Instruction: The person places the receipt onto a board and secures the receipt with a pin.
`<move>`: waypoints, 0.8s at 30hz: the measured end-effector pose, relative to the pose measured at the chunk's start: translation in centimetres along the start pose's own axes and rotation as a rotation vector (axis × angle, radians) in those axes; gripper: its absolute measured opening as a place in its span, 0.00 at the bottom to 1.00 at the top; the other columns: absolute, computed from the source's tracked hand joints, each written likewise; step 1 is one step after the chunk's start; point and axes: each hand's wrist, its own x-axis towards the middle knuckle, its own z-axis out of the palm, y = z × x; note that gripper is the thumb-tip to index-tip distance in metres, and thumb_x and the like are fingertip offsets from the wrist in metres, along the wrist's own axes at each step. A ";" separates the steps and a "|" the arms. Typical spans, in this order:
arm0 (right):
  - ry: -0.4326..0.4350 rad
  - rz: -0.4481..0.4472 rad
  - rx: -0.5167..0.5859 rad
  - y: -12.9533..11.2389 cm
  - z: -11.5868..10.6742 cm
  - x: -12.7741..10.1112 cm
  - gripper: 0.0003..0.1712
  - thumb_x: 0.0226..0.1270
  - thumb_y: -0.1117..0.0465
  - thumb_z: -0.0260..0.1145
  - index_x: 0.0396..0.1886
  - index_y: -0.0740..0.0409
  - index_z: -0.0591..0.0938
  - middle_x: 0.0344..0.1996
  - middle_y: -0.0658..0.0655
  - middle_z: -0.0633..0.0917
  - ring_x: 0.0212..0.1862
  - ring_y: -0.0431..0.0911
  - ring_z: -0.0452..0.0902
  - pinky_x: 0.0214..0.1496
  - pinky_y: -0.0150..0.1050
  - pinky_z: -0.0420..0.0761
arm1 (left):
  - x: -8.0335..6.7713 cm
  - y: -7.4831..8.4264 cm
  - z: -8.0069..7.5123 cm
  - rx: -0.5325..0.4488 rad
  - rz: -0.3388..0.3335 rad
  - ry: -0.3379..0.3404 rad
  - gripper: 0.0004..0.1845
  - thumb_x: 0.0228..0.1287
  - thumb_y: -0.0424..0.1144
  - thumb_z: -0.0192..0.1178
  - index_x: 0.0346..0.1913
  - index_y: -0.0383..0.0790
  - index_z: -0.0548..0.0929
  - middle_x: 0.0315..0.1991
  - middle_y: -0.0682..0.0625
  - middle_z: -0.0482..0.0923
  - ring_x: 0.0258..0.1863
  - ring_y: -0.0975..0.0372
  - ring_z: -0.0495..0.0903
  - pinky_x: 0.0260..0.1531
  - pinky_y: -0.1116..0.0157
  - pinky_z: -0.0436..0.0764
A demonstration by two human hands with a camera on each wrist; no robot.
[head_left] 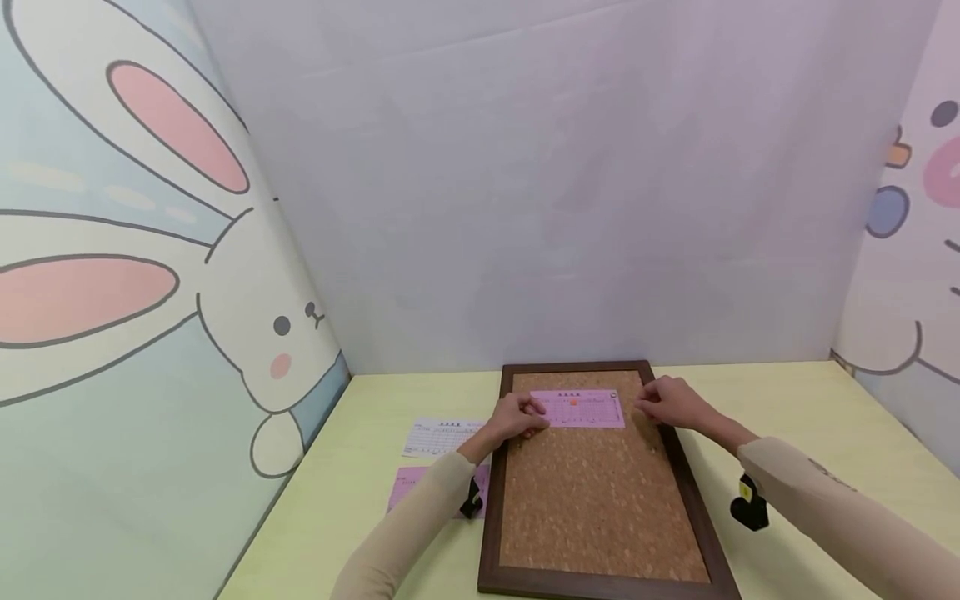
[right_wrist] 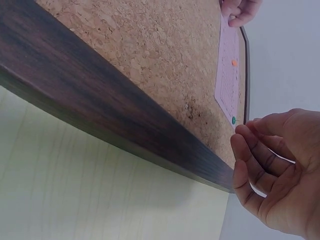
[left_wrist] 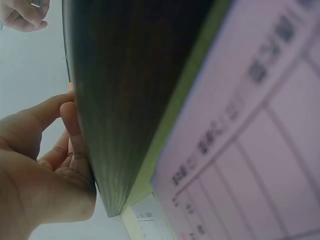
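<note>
A pink printed form (head_left: 592,417) lies on a cork board (head_left: 600,500), with a small orange piece (head_left: 573,402) on its upper middle. At the form's left edge, bent fingers of my left hand (head_left: 519,417) rest on the paper. My right hand (head_left: 675,404) hovers just right of the form, over the board's right side. Its thumb and index fingertips come together; whether something tiny sits between them is not visible. A green-headed pin (right_wrist: 233,120) stands at the form's right corner, close beyond these fingertips. The left wrist view (left_wrist: 47,165) shows the left hand past the frame's edge.
A dark wooden frame (head_left: 491,533) borders the cork. Left of it on the pale table (head_left: 337,467) lie a white printed form (head_left: 438,437) and another pink form (head_left: 408,483), partly under my left forearm. A plain wall stands behind; rabbit-printed panels flank the table.
</note>
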 end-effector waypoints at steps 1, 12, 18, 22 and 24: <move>-0.004 0.000 0.001 0.0 0.0 0.0 0.10 0.71 0.66 0.65 0.31 0.68 0.85 0.20 0.55 0.83 0.23 0.40 0.72 0.24 0.32 0.73 | 0.0 0.0 0.0 0.000 -0.005 0.000 0.10 0.61 0.31 0.72 0.42 0.31 0.85 0.24 0.55 0.77 0.19 0.67 0.74 0.20 0.75 0.75; -0.005 0.010 -0.002 0.9 0.0 0.4 0.10 0.71 0.65 0.65 0.35 0.69 0.87 0.20 0.54 0.83 0.23 0.39 0.73 0.24 0.32 0.73 | 0.3 -0.1 -0.3 0.009 0.000 -0.037 0.10 0.60 0.31 0.72 0.42 0.31 0.85 0.24 0.55 0.77 0.20 0.67 0.75 0.20 0.74 0.76; 0.012 -0.009 -0.034 1.1 -0.5 0.6 0.10 0.71 0.65 0.64 0.35 0.69 0.87 0.19 0.53 0.83 0.23 0.40 0.73 0.23 0.33 0.71 | 0.7 -0.2 -0.6 0.038 0.003 -0.042 0.10 0.60 0.32 0.72 0.43 0.31 0.85 0.25 0.54 0.77 0.20 0.67 0.75 0.22 0.74 0.76; 0.026 -0.013 -0.052 1.2 -0.6 0.9 0.11 0.72 0.64 0.64 0.31 0.66 0.86 0.18 0.50 0.81 0.21 0.39 0.71 0.22 0.32 0.69 | 0.4 -0.2 -1.0 0.057 0.006 -0.014 0.16 0.60 0.31 0.72 0.49 0.29 0.82 0.29 0.50 0.81 0.21 0.67 0.77 0.23 0.73 0.78; 0.040 -0.024 -0.062 1.0 -0.7 1.0 0.12 0.72 0.64 0.63 0.30 0.66 0.85 0.17 0.49 0.80 0.21 0.39 0.70 0.22 0.32 0.68 | 0.2 -0.4 -1.5 0.062 0.008 0.010 0.21 0.61 0.31 0.71 0.54 0.28 0.80 0.33 0.46 0.84 0.23 0.66 0.79 0.25 0.71 0.82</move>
